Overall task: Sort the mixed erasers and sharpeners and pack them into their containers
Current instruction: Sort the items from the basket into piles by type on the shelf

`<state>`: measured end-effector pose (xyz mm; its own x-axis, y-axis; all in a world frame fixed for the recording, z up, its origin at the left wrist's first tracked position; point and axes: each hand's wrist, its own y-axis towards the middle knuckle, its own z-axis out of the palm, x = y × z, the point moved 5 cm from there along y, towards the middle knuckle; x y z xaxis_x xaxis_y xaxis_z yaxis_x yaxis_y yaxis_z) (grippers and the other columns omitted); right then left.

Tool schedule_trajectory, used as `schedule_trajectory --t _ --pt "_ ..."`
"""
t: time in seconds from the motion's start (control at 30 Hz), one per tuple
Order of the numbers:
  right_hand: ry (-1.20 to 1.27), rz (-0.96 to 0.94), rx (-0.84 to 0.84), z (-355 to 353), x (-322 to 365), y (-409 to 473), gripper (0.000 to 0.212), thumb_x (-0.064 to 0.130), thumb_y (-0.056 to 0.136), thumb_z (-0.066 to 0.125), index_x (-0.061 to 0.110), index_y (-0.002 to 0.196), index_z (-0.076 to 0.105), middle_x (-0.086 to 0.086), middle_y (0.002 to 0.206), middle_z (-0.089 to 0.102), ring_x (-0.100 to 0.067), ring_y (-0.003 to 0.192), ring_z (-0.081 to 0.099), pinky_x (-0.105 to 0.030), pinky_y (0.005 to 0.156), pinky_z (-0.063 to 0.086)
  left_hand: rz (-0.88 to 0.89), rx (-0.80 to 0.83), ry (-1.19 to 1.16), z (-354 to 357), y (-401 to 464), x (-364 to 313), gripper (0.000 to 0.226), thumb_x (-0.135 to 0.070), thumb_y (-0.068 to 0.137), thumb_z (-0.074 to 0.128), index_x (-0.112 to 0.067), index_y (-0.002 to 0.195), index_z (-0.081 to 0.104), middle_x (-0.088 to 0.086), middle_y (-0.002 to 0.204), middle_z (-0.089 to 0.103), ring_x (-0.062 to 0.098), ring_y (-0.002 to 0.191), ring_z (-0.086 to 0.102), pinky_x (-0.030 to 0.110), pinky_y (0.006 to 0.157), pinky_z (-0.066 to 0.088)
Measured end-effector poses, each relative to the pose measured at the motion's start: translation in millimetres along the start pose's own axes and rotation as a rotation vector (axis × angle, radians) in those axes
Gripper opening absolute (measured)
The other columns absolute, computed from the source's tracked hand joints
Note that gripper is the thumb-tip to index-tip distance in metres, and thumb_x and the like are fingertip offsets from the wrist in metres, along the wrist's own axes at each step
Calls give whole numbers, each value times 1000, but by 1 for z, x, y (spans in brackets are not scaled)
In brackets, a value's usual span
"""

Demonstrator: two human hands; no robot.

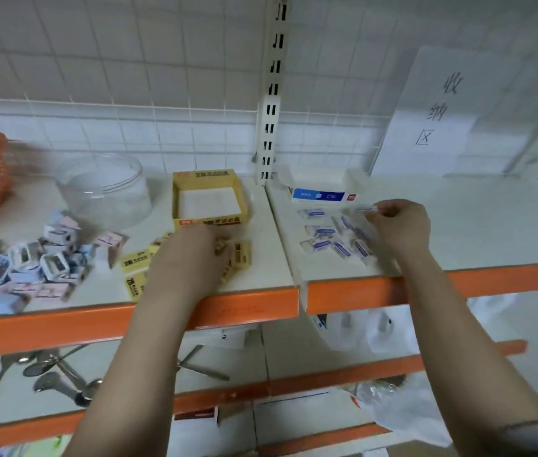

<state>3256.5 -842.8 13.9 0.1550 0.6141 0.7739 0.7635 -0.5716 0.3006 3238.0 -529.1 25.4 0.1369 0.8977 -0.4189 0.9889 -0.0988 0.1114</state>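
Packing sorted erasers: both hands are working on the shelf (pixel 459 222).

The right hand (pixel 399 225) is pinching a white eraser (pixel 365 209), long axis crosswise, just in front of the white-blue box (pixel 322 192). The left hand (pixel 192 255) is lying over the yellow erasers (pixel 134 260) below the empty yellow box (pixel 208 196); grip hidden. The sharpeners (pixel 30 262) are lying far left beside the clear jar (pixel 103 189).

bright, even light — blurred edges
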Motion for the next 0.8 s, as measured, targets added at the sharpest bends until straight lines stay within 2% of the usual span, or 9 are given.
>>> schedule_trajectory --t 0.1,0.23,0.33,0.4,0.47,0.53,0.67,0.73,0.8 --pt "-29 15 82 13 -9 10 11 21 79 70 11 81 68 0 78 65 -17 75 60 -21 62 40 -22 -9 10 2 0 -3 32 -32 93 51 -30 125 58 2 123 61 23 113 55 32 86 44" --pt "-83 34 156 24 -12 11 21 21 81 69 1 81 71 -14 76 69 -25 65 60 -26 59 42 -14 -19 -6 3 3 -3 31 -31 93 52 -28 123 59 0 122 62 21 111 56 33 88 47" --pt "-116 28 155 26 -12 8 29 21 81 66 -6 71 63 -19 63 59 -24 55 48 -28 51 32 -14 -33 -24 0 9 2 30 -32 91 54 -29 119 62 -1 120 63 20 109 57 35 88 48" --pt "-126 -3 146 25 -3 4 27 19 82 64 -2 66 58 -13 58 53 -21 53 44 -26 47 30 -6 -37 -25 -2 13 4 29 -32 91 54 -29 118 62 -1 119 63 19 106 57 31 83 48" --pt "-105 -41 129 25 11 -2 11 17 84 61 8 81 66 -7 77 63 -19 69 57 -20 58 38 1 -38 -35 -7 16 8 27 -32 92 53 -29 117 63 -2 118 62 18 102 58 29 76 46" --pt "-41 -51 139 29 30 -14 24 15 84 59 10 104 70 -5 100 69 -16 87 62 -19 74 42 7 -44 -55 -15 19 17 27 -33 92 53 -28 118 63 -4 119 62 19 100 59 29 75 47" --pt "33 -92 223 53 79 -46 24 15 86 60 14 107 70 0 100 71 -11 83 62 -20 74 48 54 -88 -55 -40 26 49 29 -32 93 53 -26 120 62 -4 122 62 15 113 54 28 87 42" --pt "43 -132 231 70 107 -68 24 16 86 61 15 109 69 2 101 70 -5 84 60 -12 73 45 68 -120 -58 -60 27 72 31 -33 93 52 -27 122 61 -4 123 61 15 115 53 27 88 40" --pt "60 -163 246 90 136 -93 25 16 86 64 15 111 68 3 99 69 -4 86 61 -10 78 42 88 -168 -56 -86 27 100 31 -34 92 52 -29 122 60 -4 124 59 16 116 52 28 90 40"
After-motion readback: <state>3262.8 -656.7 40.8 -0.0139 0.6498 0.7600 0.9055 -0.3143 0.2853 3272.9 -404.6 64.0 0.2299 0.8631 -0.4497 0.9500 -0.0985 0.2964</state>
